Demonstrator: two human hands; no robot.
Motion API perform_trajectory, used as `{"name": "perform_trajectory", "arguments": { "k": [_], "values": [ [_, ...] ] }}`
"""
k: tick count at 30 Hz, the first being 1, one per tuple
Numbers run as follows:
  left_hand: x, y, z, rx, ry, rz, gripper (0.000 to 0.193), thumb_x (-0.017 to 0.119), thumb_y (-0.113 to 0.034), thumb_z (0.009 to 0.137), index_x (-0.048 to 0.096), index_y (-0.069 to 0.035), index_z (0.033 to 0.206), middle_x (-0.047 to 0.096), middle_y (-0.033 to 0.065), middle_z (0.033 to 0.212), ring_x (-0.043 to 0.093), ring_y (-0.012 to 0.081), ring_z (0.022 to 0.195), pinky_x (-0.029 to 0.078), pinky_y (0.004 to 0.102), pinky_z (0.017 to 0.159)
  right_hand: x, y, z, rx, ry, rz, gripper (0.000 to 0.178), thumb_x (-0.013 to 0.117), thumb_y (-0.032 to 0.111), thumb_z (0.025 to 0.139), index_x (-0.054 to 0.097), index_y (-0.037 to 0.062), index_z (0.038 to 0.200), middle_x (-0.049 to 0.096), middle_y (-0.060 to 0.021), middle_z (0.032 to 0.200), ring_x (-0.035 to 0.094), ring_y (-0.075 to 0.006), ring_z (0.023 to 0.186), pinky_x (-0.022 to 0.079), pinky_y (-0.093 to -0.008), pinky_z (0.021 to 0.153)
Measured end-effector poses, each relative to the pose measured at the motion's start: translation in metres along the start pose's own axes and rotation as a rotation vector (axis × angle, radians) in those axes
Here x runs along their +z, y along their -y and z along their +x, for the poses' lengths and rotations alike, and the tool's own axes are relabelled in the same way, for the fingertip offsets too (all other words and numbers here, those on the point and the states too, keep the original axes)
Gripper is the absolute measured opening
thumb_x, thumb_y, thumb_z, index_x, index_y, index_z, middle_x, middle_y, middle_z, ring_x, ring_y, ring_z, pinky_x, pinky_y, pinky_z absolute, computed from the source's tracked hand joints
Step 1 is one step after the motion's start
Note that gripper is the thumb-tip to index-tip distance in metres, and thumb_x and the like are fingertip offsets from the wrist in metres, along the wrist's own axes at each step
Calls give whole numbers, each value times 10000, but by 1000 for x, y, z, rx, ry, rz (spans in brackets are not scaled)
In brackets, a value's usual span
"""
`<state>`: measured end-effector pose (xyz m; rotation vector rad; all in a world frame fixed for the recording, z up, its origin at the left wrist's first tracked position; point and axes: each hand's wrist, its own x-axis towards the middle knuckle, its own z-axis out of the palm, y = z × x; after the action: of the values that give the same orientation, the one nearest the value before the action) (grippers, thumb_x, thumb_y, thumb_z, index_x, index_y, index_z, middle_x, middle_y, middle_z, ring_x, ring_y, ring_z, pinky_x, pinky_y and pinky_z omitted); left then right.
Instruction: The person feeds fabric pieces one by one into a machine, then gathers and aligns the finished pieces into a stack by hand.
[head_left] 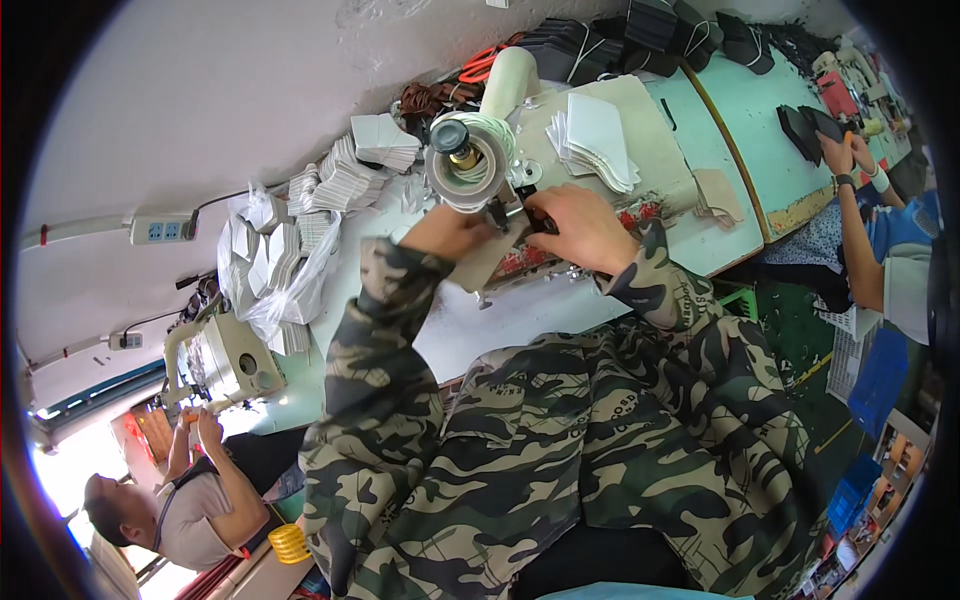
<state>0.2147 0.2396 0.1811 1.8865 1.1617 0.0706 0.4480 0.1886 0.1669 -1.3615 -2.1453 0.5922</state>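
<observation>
My left hand [447, 233] reaches in beside the head of a bench machine [467, 175], which has a round grey housing, a dark knob and a coil of pale cord. Its fingertips are hidden behind the housing. A tan, flat piece [485, 262] lies just below them, partly blurred; I cannot tell whether the hand grips it. On the other side of the machine head, my right hand [585, 228] is closed, its fingers curled at a small black part [530, 205]. Whether that part is work or machine is unclear.
Stacked white pieces [592, 140] lie right of the machine, others [340, 172] left, near a filled plastic bag [270, 265]. Bundled black pieces [575, 50] line the wall. Co-workers sit left [200, 510] and right [905, 270]; another machine [235, 360] stands at left.
</observation>
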Motion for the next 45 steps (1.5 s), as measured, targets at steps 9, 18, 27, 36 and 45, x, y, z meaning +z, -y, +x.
{"name": "perform_trajectory", "arguments": {
  "k": [9, 18, 27, 36, 45],
  "values": [
    [26, 87, -17, -310, -526, 390, 272, 599, -337, 895, 664, -76, 930, 693, 158, 829, 665, 386, 770, 509, 438, 651, -82, -3, 22, -15, -286, 124, 214, 666, 115, 755, 662, 72, 964, 668, -117, 906, 621, -359, 862, 497, -461, 752],
    [91, 160, -66, -311, -320, 579, 234, 629, -353, 860, 633, -173, 1010, 655, 101, 955, 668, 330, 791, 530, 464, 678, -51, 0, -23, -48, -282, -19, 248, 764, 114, 753, 655, 27, 959, 678, -103, 919, 644, -291, 823, 505, -375, 731],
    [118, 166, -69, -207, -527, 660, 136, 618, -283, 866, 594, -163, 925, 580, 36, 966, 645, 295, 624, 521, 447, 551, -7, 1, -39, 141, 88, 384, 206, 729, 195, 807, 655, 51, 934, 672, -99, 825, 669, -260, 742, 512, -364, 647],
    [140, 169, -96, -374, -526, 651, 163, 612, -272, 870, 614, -159, 987, 593, 36, 998, 660, 306, 732, 529, 448, 609, 11, 3, -55, 146, 314, 392, 212, 728, 152, 823, 657, 15, 968, 695, -102, 843, 684, -220, 743, 526, -318, 666],
    [107, 215, -112, -284, -438, 512, 180, 615, -266, 875, 637, -159, 1018, 608, 48, 1031, 652, 301, 818, 533, 419, 649, 71, 37, -55, 242, 295, 548, 259, 714, 184, 833, 661, 0, 1008, 703, -123, 832, 689, -198, 735, 532, -308, 672]
  ]
}}
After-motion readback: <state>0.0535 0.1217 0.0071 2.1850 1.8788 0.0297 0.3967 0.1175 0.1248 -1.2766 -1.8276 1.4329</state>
